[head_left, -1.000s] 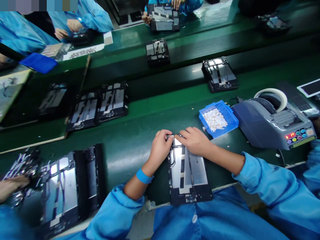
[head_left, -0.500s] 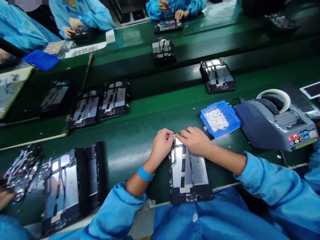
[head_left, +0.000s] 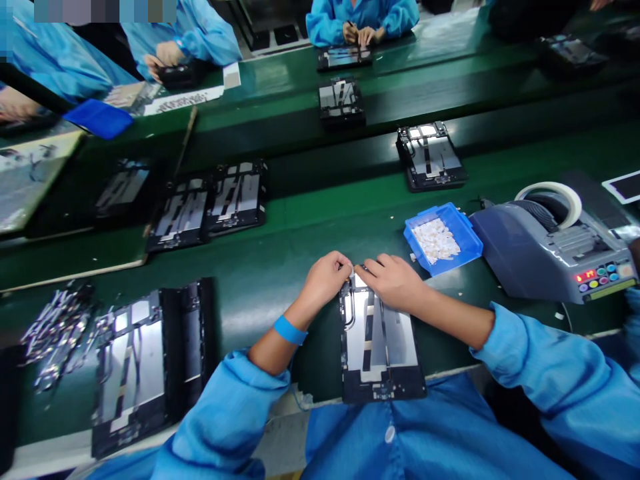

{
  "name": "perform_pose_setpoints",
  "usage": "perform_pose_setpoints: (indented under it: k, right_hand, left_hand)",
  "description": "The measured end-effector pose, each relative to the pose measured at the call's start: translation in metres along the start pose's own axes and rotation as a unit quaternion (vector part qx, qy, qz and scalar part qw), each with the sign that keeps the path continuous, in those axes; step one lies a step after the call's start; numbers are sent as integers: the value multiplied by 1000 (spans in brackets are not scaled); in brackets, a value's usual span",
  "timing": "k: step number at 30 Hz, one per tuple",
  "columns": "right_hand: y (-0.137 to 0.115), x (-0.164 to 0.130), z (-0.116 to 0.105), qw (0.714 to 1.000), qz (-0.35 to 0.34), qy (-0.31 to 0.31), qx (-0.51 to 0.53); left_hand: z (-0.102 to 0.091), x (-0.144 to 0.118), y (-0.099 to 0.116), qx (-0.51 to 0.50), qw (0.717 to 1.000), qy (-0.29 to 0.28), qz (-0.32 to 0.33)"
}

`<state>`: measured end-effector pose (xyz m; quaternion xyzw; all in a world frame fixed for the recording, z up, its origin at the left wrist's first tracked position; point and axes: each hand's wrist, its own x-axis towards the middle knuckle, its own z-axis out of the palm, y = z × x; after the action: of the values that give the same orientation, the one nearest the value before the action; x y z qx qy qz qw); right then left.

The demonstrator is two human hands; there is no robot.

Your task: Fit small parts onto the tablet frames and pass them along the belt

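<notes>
A small pale piece, too small to be made out clearly, is being pinched at the far edge of the flat black-framed panel with silvery plates [head_left: 380,343], which is lying at the near edge of the green bench [head_left: 280,267], right in front of the person. A slip is the likeliest trouble here: with both sets of fingertips crowded onto one spot, the piece could be set down crooked or dropped onto the bench. The panel itself could also be nudged askew, since nothing is seen clamping it down.

The left hand [head_left: 325,279] is curled nearly closed, fingertips drawn together at the panel's top edge; what exactly is gripped cannot be told. The right hand [head_left: 395,283] is laid over the upper right corner of the panel, fingers bent and pressed down, index tip met against the left fingertips. Just beyond it, a blue plastic bin of small whitish pieces [head_left: 443,239] is seen, and beside that a grey tape dispenser machine with a white roll [head_left: 550,247].
</notes>
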<state>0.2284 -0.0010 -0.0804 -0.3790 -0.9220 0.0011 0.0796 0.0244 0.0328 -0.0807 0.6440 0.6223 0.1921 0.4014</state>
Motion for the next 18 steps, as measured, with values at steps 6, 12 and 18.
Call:
perform_pose_setpoints:
  k: [6,12,18]
  right_hand:
    - [0,-3,1,1000,6,-2,-1]
    - [4,2,2,1000,3,29,10]
    - [-9,-75,-18,938,211,164,224]
  left_hand:
    - [1,-2,-3,16,1000,9,7]
    - [0,-3,7,60,996,56,30]
    - [-1,-84,-16,46,992,114,31]
